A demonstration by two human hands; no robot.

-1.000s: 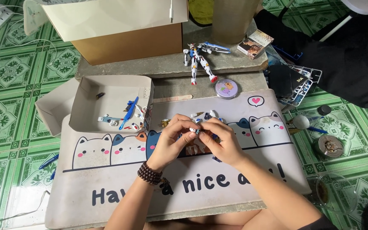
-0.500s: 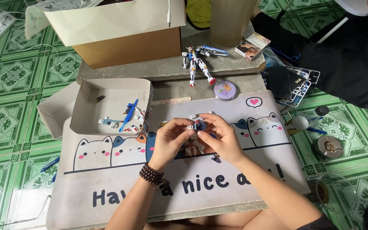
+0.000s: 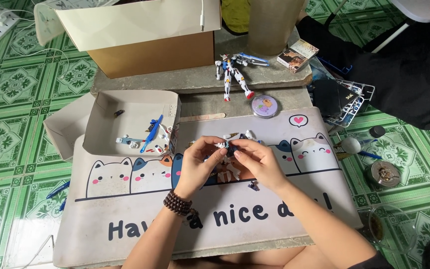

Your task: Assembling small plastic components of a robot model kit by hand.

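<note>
Left hand: the left hand (image 3: 200, 164) is raised over the desk mat (image 3: 140, 219), fingers curled in and pinched on a small model piece (image 3: 223, 146); a dark bead bracelet (image 3: 177, 204) sits on its wrist.
Right hand: the right hand (image 3: 255, 160) meets the left from the other side, its fingertips narrowed onto the same model piece.
Model piece: small, white and blue, held between both sets of fingertips above the middle of the mat, over the row of printed cats; its exact shape is too small to tell.
Loose parts: a few tiny parts (image 3: 253, 186) lie on the mat just below and around the hands.
Tray: a shallow white cardboard tray (image 3: 100, 117) rests on the mat's upper left corner, holding more small blue, white and red parts (image 3: 151, 134).
Finished figure: a white, blue and red robot figure (image 3: 232, 73) lies on the stone slab (image 3: 185, 82) beyond the mat.
Round tin: a small purple tin (image 3: 265, 106) sits just beside the figure's feet.
Box: a brown cardboard box (image 3: 150, 42), flaps open, stands at the slab's far left.
Right side: a parts frame (image 3: 352, 102) and a metal ashtray (image 3: 382, 173) lie on the green tiled floor (image 3: 11, 139).
Other person: someone in dark clothing (image 3: 409, 74) sits at the upper right.
</note>
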